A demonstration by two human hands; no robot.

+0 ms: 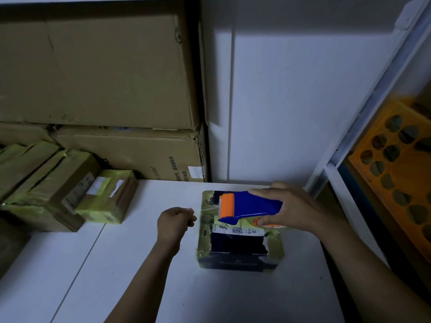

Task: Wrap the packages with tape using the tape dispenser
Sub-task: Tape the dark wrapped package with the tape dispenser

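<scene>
We find the package (238,248) on the table (140,276), tape dispenser (251,205) over it, wrapped boxes (70,190) left, cartons (105,78) behind.

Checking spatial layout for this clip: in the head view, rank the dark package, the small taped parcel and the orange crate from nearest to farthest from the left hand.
From the left hand:
1. Dark package: just to the hand's right, almost touching it.
2. Small taped parcel: off to the left.
3. Orange crate: far right, beyond the right arm.

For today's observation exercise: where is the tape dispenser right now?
Head view, right of centre: the right hand holds the dispenser over the dark package on the white table.
</scene>
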